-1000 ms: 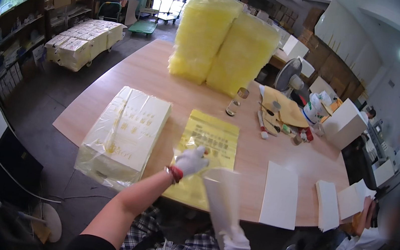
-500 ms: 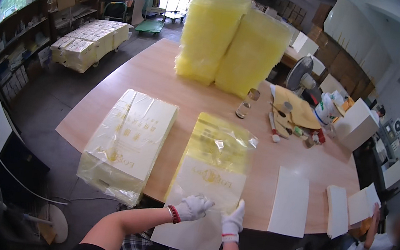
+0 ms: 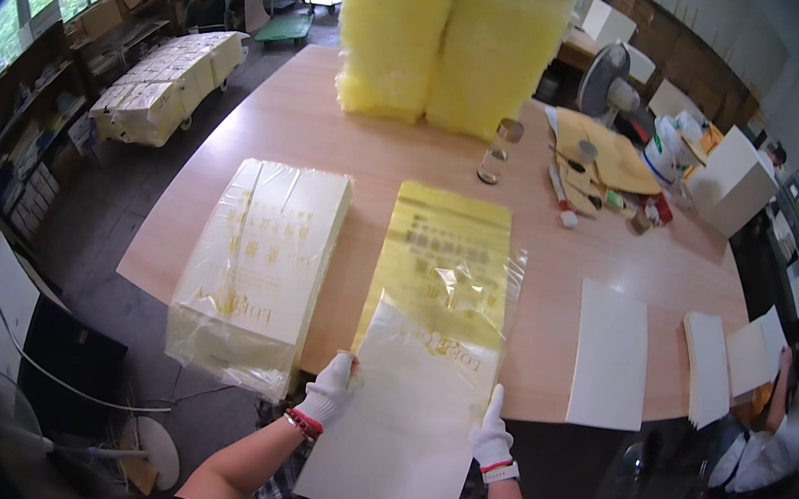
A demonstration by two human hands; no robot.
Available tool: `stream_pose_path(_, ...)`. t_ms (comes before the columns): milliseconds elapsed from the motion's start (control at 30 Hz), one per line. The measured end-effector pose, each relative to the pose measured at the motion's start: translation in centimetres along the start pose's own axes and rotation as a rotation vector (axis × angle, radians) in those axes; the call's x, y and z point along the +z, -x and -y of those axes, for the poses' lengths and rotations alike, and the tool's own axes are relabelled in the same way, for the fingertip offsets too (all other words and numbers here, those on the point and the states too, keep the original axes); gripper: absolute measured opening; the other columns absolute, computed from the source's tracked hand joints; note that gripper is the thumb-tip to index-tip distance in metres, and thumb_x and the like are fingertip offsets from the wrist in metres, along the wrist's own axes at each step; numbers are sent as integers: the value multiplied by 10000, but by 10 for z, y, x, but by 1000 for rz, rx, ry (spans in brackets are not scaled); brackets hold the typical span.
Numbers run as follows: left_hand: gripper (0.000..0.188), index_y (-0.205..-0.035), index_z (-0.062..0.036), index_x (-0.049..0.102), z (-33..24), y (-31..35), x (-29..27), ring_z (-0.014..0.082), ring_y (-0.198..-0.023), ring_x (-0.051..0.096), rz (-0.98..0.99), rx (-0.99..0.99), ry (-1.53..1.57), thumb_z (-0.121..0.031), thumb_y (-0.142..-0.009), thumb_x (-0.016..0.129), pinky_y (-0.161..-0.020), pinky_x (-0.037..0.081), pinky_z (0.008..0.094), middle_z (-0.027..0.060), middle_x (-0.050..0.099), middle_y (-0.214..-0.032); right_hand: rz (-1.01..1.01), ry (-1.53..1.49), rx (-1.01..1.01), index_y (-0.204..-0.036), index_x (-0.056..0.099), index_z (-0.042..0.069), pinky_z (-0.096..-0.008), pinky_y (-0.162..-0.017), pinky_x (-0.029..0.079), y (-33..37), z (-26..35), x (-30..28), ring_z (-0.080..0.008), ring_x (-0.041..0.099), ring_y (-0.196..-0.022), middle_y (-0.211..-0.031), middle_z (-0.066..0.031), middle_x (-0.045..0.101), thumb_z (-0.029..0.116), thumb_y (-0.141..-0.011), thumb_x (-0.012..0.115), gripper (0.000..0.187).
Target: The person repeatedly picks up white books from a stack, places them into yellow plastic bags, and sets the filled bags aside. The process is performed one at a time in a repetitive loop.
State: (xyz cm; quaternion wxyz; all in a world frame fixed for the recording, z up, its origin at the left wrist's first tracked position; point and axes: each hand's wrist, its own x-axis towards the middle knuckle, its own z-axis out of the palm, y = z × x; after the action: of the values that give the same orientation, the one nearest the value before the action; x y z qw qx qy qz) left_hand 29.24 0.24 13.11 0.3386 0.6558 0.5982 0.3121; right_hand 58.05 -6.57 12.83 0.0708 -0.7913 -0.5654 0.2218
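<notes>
A long white sheet of paper or card [image 3: 391, 440] lies in front of me, its near end hanging past the table's front edge. Its far end is inside a clear printed plastic bag [image 3: 444, 296], over a yellow layer, perhaps more bags. My left hand [image 3: 331, 389], in a white glove, is closed on the left edge of the bag's mouth. On the opposite edge, my gloved right hand [image 3: 494, 431] grips with the thumb pointing up along the side. Left of these sits a thick stack of printed white sheets [image 3: 270, 233] wrapped in clear plastic.
Tall yellow stacks [image 3: 447, 44] stand at the back of the table [image 3: 540, 329]. Nearby are a glass jar [image 3: 500, 152], a fan [image 3: 606, 80] and tools on brown paper [image 3: 604, 155]. White sheet piles [image 3: 610, 358] lie rightward, where another person [image 3: 764, 469] sits.
My left hand has gone from the middle of the white sheet to the bag's left edge. The right hand stays by the right edge. My view has shifted, and the bag lies flatter.
</notes>
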Motion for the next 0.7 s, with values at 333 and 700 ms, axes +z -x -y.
stream_pose_path(333, 312, -1025, -16, 442, -9, 156, -50, 358, -823, 558, 252, 122, 27, 0, -729, 540, -689, 476, 366, 195, 497, -983, 25, -339, -194, -1400, 119, 43, -473, -499, 445, 182, -15, 6, -362, 573, -528, -767, -225, 612, 183, -853, 484, 673)
stream_pose_path(700, 300, -1110, -3, 480, -10, 144, -27, 160, -940, 567, 303, -108, 900, 22, -811, 496, -815, 479, 295, 83, 563, -1038, -22, -154, -585, -1155, 507, 6, -372, -694, 499, 167, 2, -10, -306, 618, -804, -908, -161, 630, 59, -857, 431, 312)
